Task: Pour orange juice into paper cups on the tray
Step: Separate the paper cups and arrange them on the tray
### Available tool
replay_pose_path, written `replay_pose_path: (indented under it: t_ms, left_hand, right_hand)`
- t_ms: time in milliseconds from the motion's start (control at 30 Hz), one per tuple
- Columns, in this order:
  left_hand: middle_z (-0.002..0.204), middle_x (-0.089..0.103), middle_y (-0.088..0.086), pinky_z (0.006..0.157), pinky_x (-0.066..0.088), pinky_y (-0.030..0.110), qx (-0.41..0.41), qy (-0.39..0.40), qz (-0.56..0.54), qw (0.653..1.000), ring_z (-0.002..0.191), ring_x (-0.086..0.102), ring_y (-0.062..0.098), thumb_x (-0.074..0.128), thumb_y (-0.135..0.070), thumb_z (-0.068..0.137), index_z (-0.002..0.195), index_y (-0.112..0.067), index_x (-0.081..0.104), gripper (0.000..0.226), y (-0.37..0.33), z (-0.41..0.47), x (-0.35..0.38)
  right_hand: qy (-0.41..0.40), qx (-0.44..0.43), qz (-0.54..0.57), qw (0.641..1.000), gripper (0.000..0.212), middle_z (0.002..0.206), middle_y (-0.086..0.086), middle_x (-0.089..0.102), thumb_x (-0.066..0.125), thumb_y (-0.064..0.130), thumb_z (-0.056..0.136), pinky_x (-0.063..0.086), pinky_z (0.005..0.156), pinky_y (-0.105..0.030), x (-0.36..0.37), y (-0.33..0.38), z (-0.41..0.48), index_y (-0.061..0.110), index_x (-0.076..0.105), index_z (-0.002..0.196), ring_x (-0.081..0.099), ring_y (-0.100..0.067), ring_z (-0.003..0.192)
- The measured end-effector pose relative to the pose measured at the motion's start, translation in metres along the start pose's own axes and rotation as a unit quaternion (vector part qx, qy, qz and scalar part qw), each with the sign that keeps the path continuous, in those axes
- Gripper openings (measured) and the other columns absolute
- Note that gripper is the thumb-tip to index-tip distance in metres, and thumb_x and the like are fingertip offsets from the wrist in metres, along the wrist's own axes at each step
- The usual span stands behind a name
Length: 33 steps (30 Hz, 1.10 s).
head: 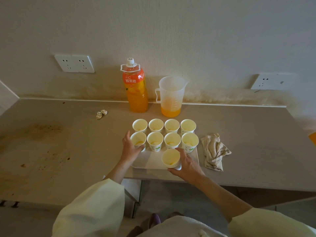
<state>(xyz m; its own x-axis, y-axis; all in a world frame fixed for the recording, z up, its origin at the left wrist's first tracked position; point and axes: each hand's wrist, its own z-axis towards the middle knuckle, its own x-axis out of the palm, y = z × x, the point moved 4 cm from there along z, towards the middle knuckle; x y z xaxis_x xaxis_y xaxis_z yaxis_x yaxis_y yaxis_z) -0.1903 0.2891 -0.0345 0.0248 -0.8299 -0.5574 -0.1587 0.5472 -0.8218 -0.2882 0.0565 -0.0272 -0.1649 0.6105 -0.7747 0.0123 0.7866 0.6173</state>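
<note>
Here, left hand [130, 148] grips one cup [138, 140], right hand [187, 164] a stack [171, 158], count unclear.

An orange object [313, 138] is cut off at the right edge; cups [172, 140] hide most of the tray [148, 161].

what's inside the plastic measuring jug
Orange juice fills only the bottom of the measuring jug; above it the jug is empty. Its translucent wall hides nothing.

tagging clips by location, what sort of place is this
Likely a plain home or office room: a stained counter against a bare wall, wall sockets above it, with a juice bottle and measuring jug.
</note>
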Motion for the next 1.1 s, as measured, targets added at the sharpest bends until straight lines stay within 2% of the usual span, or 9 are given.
replay_pose_path:
  t_ms: [100,167,267,333,400,500,633,900,1100]
  left_hand:
    - [0.147,0.022,0.017,0.111,0.023,0.039,0.033,-0.040,0.025,0.998,0.138,0.020,0.031,0.078,-0.025,0.076,0.147,-0.005,0.018,0.095,0.000,-0.003,-0.004]
    - [0.137,0.035,0.018,0.105,0.026,0.038,0.096,-0.065,0.058,0.992,0.129,0.028,0.032,0.073,-0.040,0.076,0.141,-0.004,0.032,0.084,-0.007,-0.011,-0.003]
    - [0.113,0.052,0.012,0.091,0.036,0.036,0.219,-0.086,0.104,0.966,0.108,0.038,0.021,0.058,-0.056,0.074,0.115,-0.009,0.058,0.063,-0.025,-0.029,0.006]
    - [0.107,0.054,0.007,0.088,0.041,0.037,0.286,-0.052,0.128,0.948,0.102,0.040,0.016,0.058,-0.056,0.075,0.108,-0.011,0.063,0.056,-0.036,-0.043,0.018]
    - [0.113,0.053,0.005,0.095,0.038,0.029,0.309,0.039,0.133,0.941,0.106,0.041,0.013,0.056,-0.058,0.076,0.115,-0.010,0.061,0.062,-0.043,-0.058,0.032]
    - [0.125,0.050,-0.001,0.099,0.030,0.014,0.249,0.116,0.081,0.958,0.114,0.041,0.005,0.053,-0.063,0.075,0.127,-0.015,0.052,0.071,-0.045,-0.070,0.040]
    - [0.130,0.052,-0.006,0.097,0.039,0.021,0.181,0.162,0.039,0.969,0.117,0.048,0.006,0.065,-0.054,0.080,0.135,-0.022,0.045,0.066,-0.048,-0.076,0.041]
    - [0.110,0.059,-0.009,0.083,0.040,0.009,0.129,0.119,0.028,0.984,0.104,0.055,0.005,0.074,-0.041,0.077,0.124,-0.020,0.053,0.056,-0.047,-0.085,0.040]
    - [0.107,0.062,-0.006,0.088,0.048,0.023,0.081,0.090,0.016,0.993,0.101,0.057,0.008,0.074,-0.040,0.075,0.119,-0.019,0.055,0.052,-0.042,-0.092,0.044]
  right_hand:
    - [-0.001,0.000,-0.001,1.000,0.090,0.144,0.003,0.046,0.075,0.057,0.074,0.046,0.105,-0.041,-0.001,0.001,0.001,0.026,0.025,0.142,0.048,-0.019,0.130]
    - [-0.009,-0.008,-0.005,1.000,0.088,0.144,0.003,0.047,0.077,0.054,0.074,0.042,0.106,-0.038,-0.001,0.003,0.002,0.023,0.028,0.141,0.047,-0.018,0.131]
    - [-0.018,-0.013,-0.010,1.000,0.084,0.139,0.001,0.050,0.078,0.051,0.074,0.039,0.103,-0.032,-0.001,0.007,0.002,0.020,0.033,0.138,0.048,-0.018,0.128]
    - [-0.022,-0.013,-0.004,1.000,0.080,0.132,-0.001,0.054,0.079,0.048,0.073,0.040,0.099,-0.033,0.000,0.011,0.003,0.019,0.037,0.134,0.051,-0.020,0.124]
    - [-0.025,-0.017,0.001,1.000,0.076,0.126,-0.003,0.057,0.079,0.047,0.072,0.043,0.095,-0.034,0.001,0.014,0.004,0.017,0.041,0.130,0.054,-0.022,0.118]
    - [-0.024,-0.023,-0.003,0.999,0.077,0.126,-0.001,0.057,0.078,0.052,0.070,0.046,0.095,-0.034,0.002,0.018,0.004,0.019,0.042,0.130,0.054,-0.020,0.117]
    - [-0.030,-0.033,-0.006,0.999,0.080,0.135,0.002,0.053,0.075,0.054,0.073,0.043,0.102,-0.035,0.001,0.022,0.003,0.024,0.038,0.137,0.050,-0.018,0.125]
    - [-0.010,-0.048,-0.022,0.999,0.076,0.132,0.000,0.054,0.077,0.048,0.076,0.038,0.103,-0.033,0.003,0.027,-0.003,0.018,0.040,0.136,0.050,-0.020,0.122]
    - [0.012,-0.039,-0.020,0.999,0.074,0.126,-0.001,0.056,0.076,0.047,0.075,0.038,0.102,-0.031,0.004,0.026,-0.006,0.018,0.041,0.133,0.052,-0.019,0.119]
